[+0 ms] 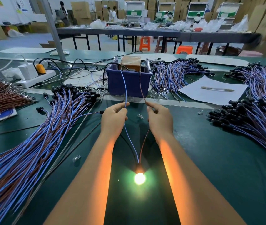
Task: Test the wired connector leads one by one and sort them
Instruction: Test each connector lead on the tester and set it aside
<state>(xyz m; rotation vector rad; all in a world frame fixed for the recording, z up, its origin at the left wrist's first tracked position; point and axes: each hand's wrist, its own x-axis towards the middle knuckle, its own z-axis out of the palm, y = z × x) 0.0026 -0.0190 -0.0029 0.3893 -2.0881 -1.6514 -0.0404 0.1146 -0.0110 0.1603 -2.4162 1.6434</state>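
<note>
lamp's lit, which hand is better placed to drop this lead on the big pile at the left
Left, probably. The left hand pinches the blue wire and sits nearer the left pile; the right hand, pinching the brown wire, would have to cross over.

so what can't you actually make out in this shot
Head view only:
- Lit lamp: glare washes out its shape.
- Blue bin: its front wall hides where both wires end.
- Left hand, right hand: fingers hide the pinched wire parts.
- Left lead pile: cut off by the edge.
</note>
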